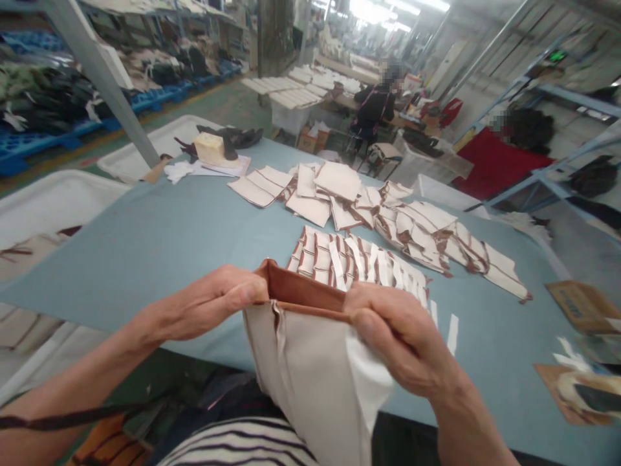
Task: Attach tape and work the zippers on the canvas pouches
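A cream fabric bag [315, 362] with a brown lining hangs in front of me, its mouth pulled wide. On its left top corner my left hand [228, 298] is closed, thumb on top and fingers gripping the edge. My right hand [392, 330] grips the opposite side of the rim, its fingers wrapped over the brown edge. A white strip of material [369, 382] hangs down the bag's right side, below my right hand. Just beyond the bag lies a row of overlapping cream pieces [320, 255] with brown edges and white strips.
More cream pieces [339, 181] are heaped farther back on the blue-grey table [184, 226]. A yellowish block [209, 150] sits at the far left corner. White bins [48, 200] stand at left, cardboard [582, 304] at right. A person [376, 107] sits in the background.
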Motion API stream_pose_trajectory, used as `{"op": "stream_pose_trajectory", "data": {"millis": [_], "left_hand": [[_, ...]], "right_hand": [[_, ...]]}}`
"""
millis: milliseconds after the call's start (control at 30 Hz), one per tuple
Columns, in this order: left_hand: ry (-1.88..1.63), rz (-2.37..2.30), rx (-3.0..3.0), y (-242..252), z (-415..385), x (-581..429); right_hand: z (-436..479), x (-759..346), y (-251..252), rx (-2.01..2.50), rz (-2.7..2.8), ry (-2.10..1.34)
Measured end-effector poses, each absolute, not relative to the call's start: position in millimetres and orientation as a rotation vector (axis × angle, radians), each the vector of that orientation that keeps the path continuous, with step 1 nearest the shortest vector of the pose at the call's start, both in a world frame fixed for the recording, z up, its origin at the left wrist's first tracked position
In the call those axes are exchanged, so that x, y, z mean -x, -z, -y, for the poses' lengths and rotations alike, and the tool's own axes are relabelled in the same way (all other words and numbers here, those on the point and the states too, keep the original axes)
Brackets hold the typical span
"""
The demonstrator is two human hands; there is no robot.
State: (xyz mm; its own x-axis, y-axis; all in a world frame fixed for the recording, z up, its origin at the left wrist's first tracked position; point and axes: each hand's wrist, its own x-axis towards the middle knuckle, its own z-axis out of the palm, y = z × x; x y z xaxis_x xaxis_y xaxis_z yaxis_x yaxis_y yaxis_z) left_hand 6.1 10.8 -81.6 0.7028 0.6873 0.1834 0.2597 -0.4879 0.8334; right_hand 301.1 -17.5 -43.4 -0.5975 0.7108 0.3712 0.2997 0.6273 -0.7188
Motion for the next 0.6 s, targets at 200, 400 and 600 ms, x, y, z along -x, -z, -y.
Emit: {"op": "stream_pose_trajectory", "data": {"millis": [200,400,600], "left_hand": [[-0.522,-0.784,-2.185,74,2,-10],[-0.495,-0.681,-2.253,65,4,-20],[-0.577,-0.719,-2.352,50,9,-24]], "right_hand": [[0,-332,63,1.144,2.187,-1.030],[6,-316,55,1.022,2.411,-0.802],[16,-281,57,0.675,2.404,-0.540]]}}
